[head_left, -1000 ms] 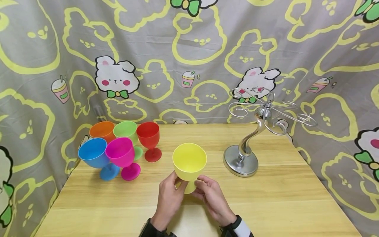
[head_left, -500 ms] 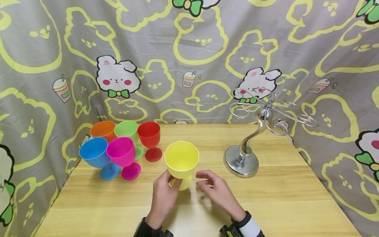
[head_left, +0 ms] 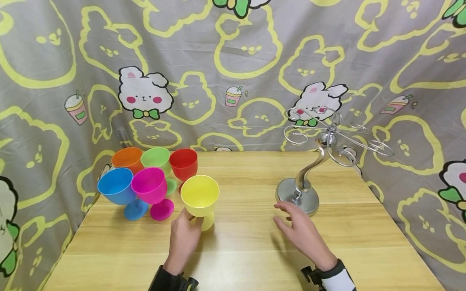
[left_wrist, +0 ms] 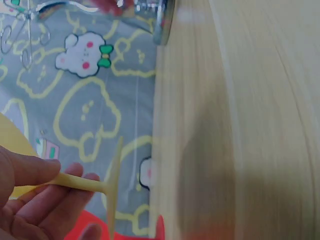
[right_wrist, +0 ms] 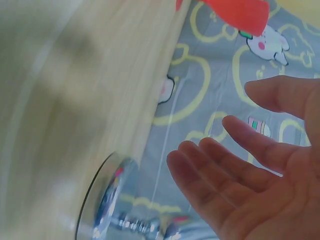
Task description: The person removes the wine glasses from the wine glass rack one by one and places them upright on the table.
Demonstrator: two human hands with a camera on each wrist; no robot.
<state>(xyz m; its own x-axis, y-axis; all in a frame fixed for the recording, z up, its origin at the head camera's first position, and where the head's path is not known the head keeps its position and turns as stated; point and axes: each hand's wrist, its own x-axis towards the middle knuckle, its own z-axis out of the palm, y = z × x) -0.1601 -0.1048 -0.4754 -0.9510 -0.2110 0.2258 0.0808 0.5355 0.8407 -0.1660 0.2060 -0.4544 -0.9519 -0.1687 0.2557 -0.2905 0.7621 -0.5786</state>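
Observation:
A yellow plastic goblet (head_left: 200,193) stands upright in my left hand (head_left: 184,236), whose thumb and fingers pinch its stem. In the left wrist view the goblet's foot (left_wrist: 114,187) is held off the wooden table. My right hand (head_left: 300,230) hangs over the table with fingers spread and nothing in it, overlapping the round base of the chrome rack (head_left: 296,198) in the head view. The right wrist view shows the palm (right_wrist: 265,185) bare and that shiny base (right_wrist: 107,200) below the fingertips. Behind the yellow goblet is a red goblet (head_left: 183,163), its stem mostly hidden.
Left of the yellow goblet stand a magenta goblet (head_left: 149,186), a blue goblet (head_left: 116,186), a green goblet (head_left: 156,159) and an orange goblet (head_left: 127,159), close together. Wire loops (head_left: 296,137) spread from the rack's top. A patterned curtain (head_left: 251,121) rises behind the wooden table (head_left: 247,258).
My right hand has let go of the yellow goblet and moved right to the chrome rack's base. The left hand has carried the goblet leftward, in front of the red one.

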